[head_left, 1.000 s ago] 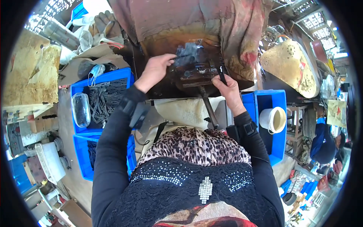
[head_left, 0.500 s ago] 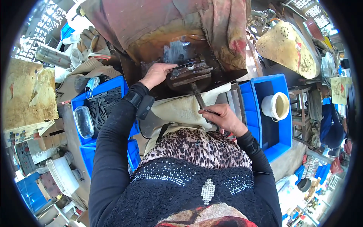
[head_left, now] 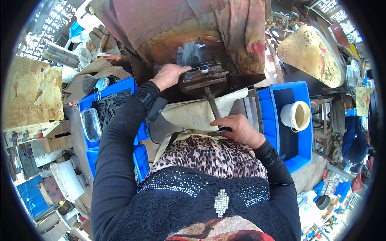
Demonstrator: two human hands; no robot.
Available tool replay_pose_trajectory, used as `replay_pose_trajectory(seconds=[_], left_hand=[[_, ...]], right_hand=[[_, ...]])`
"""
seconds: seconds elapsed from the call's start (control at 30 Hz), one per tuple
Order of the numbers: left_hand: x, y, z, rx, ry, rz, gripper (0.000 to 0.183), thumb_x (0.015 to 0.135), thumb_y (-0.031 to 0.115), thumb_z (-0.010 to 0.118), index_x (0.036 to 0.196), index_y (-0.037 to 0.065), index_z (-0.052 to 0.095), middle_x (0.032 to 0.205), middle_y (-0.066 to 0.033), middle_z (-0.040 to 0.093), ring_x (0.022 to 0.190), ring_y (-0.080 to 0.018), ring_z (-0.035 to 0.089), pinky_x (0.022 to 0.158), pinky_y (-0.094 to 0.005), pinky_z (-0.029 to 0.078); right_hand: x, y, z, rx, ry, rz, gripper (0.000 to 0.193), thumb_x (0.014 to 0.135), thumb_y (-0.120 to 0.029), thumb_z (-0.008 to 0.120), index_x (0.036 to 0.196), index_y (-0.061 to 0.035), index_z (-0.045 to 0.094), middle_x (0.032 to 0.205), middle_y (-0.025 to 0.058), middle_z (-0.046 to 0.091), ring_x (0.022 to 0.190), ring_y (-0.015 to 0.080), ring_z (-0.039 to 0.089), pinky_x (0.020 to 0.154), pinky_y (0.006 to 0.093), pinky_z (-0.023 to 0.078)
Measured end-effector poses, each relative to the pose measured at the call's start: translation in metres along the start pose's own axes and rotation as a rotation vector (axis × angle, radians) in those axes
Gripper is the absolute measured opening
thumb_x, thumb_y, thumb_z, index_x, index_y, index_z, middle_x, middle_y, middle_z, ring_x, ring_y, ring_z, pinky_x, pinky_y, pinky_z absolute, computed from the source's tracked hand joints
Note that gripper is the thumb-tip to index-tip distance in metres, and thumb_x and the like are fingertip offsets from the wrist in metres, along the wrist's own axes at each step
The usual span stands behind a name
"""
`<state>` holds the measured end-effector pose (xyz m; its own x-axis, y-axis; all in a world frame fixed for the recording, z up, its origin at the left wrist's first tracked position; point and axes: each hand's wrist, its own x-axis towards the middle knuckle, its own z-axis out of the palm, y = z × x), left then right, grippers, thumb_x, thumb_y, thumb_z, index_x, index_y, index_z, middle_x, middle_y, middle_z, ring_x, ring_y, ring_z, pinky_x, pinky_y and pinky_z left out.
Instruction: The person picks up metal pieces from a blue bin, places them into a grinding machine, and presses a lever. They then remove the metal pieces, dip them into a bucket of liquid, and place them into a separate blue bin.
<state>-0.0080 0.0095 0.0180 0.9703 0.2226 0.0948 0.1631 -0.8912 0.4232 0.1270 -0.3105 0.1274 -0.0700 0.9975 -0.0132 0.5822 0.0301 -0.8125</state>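
Stained reddish cloth [head_left: 173, 20] hangs over the wet, dark work area. Left arm [head_left: 118, 148] reaches well forward; right arm [head_left: 281, 178] bends in toward the lap. Blue bin [head_left: 304, 148] right side, white bucket [head_left: 286, 116] inside. Left hand [head_left: 168, 76] back up, fingers forward and close together, tips at the left edge of the metal block [head_left: 205, 79]; can't tell if it grips anything. Metal rod [head_left: 210, 101] slopes from block toward the right hand [head_left: 240, 130], back up, fingers curled closed on a slim dark piece [head_left: 223, 129], partly hidden, just above the lap.
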Motion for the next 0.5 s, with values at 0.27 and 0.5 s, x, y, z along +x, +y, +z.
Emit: replay_pose_trajectory(seconds=[0.27,0.5], left_hand=[[0.004,0.006,0.0,-0.007,-0.017,-0.006,0.052,0.078,-0.004,0.053,0.123,0.02,0.065,0.09,-0.0191,0.066,0.085,-0.0385,0.063,0.076,-0.0456,0.05],[0.001,0.012,-0.012,0.0,-0.049,0.009,0.048,0.078,-0.004,0.053,0.12,0.017,0.066,0.092,-0.0188,0.066,0.086,-0.0372,0.064,0.076,-0.0438,0.051]], right_hand=[[0.002,-0.001,-0.001,-0.036,-0.002,-0.05,0.035,0.072,-0.011,0.076,0.106,-0.0121,0.066,0.083,0.0126,0.068,0.076,0.0323,0.066,0.066,0.0369,0.053],[0.002,-0.005,-0.004,-0.071,-0.007,-0.033,0.035,0.069,-0.008,0.075,0.103,-0.0107,0.066,0.079,0.0116,0.066,0.073,0.0314,0.065,0.064,0.0378,0.052]])
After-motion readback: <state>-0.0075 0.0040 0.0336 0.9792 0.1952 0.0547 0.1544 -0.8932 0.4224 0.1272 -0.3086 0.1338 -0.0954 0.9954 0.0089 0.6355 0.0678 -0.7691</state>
